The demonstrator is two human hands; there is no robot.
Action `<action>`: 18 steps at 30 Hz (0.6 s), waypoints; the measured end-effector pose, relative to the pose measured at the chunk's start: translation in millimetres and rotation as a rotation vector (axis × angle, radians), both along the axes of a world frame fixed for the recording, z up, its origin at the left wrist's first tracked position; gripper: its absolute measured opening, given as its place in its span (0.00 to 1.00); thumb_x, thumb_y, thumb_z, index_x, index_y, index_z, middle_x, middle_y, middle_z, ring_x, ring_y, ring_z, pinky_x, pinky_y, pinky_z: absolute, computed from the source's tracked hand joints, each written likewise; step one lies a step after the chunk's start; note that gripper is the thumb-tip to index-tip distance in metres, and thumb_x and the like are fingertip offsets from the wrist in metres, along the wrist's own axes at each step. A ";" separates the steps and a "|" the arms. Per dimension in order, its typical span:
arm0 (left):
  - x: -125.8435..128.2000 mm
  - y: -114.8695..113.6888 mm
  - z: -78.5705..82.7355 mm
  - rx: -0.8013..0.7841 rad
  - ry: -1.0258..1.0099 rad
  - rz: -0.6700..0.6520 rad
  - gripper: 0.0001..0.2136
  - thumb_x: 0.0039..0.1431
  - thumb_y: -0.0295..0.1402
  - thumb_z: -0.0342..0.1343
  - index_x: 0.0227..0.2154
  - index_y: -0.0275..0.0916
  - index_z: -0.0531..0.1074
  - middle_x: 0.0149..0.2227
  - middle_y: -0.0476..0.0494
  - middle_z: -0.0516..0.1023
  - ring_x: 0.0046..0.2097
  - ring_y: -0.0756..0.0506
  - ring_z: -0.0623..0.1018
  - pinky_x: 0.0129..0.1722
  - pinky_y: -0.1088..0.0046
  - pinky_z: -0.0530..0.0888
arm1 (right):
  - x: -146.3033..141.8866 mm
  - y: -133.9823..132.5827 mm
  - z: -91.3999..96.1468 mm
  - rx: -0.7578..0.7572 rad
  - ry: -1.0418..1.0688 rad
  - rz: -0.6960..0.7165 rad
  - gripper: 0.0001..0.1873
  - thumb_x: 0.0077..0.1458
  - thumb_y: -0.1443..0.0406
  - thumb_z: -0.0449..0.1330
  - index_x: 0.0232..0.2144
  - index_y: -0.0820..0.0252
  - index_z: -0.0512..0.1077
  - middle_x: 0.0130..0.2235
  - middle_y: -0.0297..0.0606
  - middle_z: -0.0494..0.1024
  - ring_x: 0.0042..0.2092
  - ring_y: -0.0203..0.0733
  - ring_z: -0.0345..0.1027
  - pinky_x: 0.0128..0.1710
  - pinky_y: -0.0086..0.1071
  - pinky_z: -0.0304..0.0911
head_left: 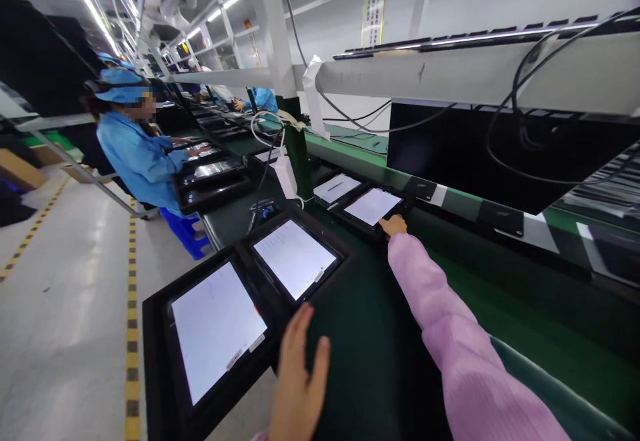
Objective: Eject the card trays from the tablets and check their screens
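Note:
My left hand [299,378] is open, thumb and fingers apart, holding nothing. It hovers at the near edge of two black trays [160,334]. In them lie a large tablet with a lit white screen [217,328] and a second lit tablet [295,258]. Farther off, my right hand [395,226] reaches out in a pink sleeve. One finger stretches to the near right edge of a third lit tablet [373,206], also in a black tray. The other fingers of that hand are bent and partly hidden. Beside it lies a fourth tablet [337,188] with a dark bar on its screen.
A white adapter [285,176] hangs by its cable at a post [273,34]. Cables loop in front of a dark monitor [500,148] at the right. A co-worker in blue [135,154] sits at the left beside stacked trays [215,188]. Yellow-black tape [132,321] marks the floor.

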State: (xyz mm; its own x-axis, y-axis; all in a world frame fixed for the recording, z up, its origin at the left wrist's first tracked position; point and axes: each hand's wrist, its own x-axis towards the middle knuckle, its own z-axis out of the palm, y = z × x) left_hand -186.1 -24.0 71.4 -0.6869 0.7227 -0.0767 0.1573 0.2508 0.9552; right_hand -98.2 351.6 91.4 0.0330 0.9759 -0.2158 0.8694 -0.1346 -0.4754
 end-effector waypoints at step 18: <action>138.3 208.1 0.4 -0.229 -0.519 -0.478 0.16 0.64 0.38 0.54 0.50 0.35 0.68 0.49 0.40 0.72 0.46 0.44 0.76 0.45 0.60 0.76 | 154.6 -398.2 9.1 0.000 -0.071 -0.138 0.18 0.56 0.63 0.48 0.43 0.64 0.71 0.32 0.46 0.80 0.32 0.50 0.75 0.30 0.37 0.65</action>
